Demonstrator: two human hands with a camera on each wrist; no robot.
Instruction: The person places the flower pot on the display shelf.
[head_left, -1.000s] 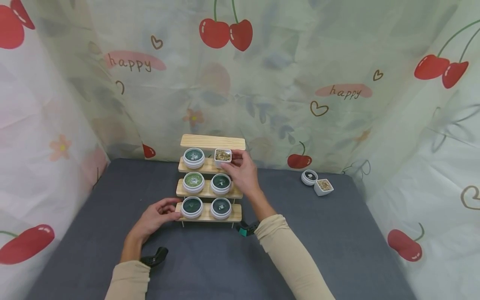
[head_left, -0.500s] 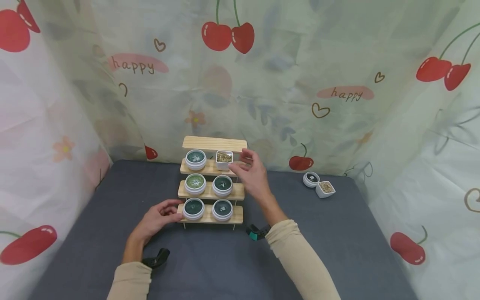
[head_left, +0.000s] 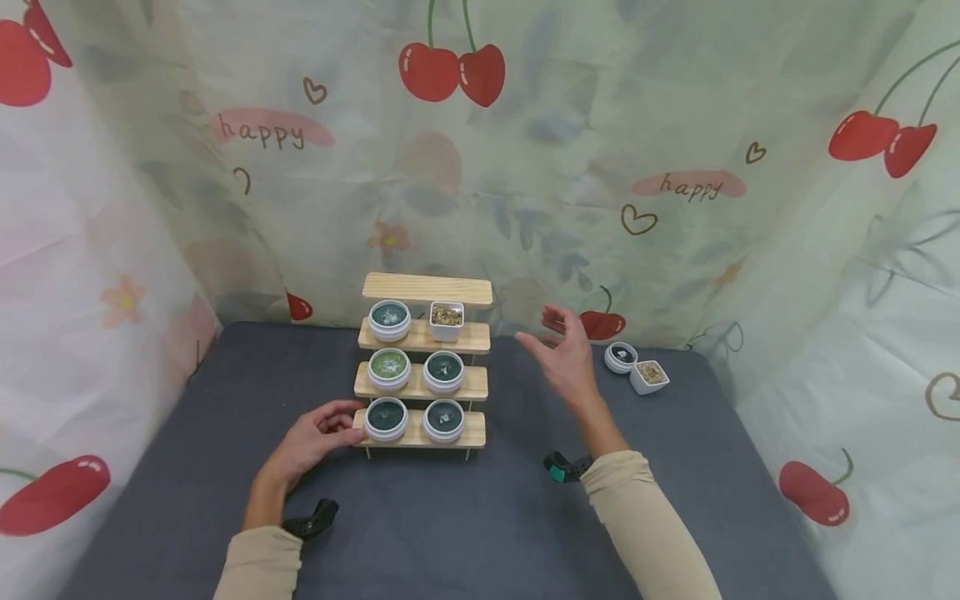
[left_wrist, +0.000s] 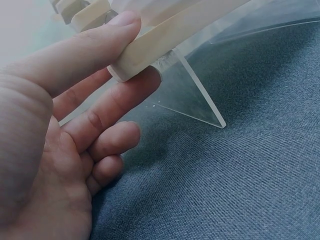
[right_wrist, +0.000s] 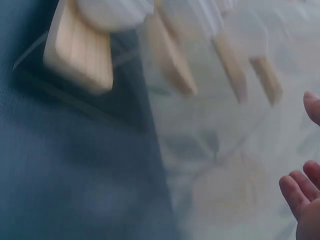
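A wooden tiered stand (head_left: 475,429) on clear supports holds several small white bowls. My left hand (head_left: 309,440) pinches the left end of its lowest board, thumb above and a finger beneath, as the left wrist view (left_wrist: 160,42) confirms. Beside a round white bowl (head_left: 389,322) on the second board from the top stands a square white bowl (head_left: 447,323) filled with brownish bits. My right hand (head_left: 562,354) is in the air right of the stand, fingers apart and holding nothing. In the right wrist view the stand's board ends (right_wrist: 82,55) are blurred.
To the right on the dark grey table cover (head_left: 465,525) are another round white bowl (head_left: 621,357) and a square white bowl (head_left: 649,377), side by side. The stand's top board (head_left: 427,288) bears nothing. A cherry-printed curtain (head_left: 525,208) closes off the back.
My right hand has let go of the square bowl on the second board from the top and moved away to the right. My left hand has stayed on the stand's lowest board.
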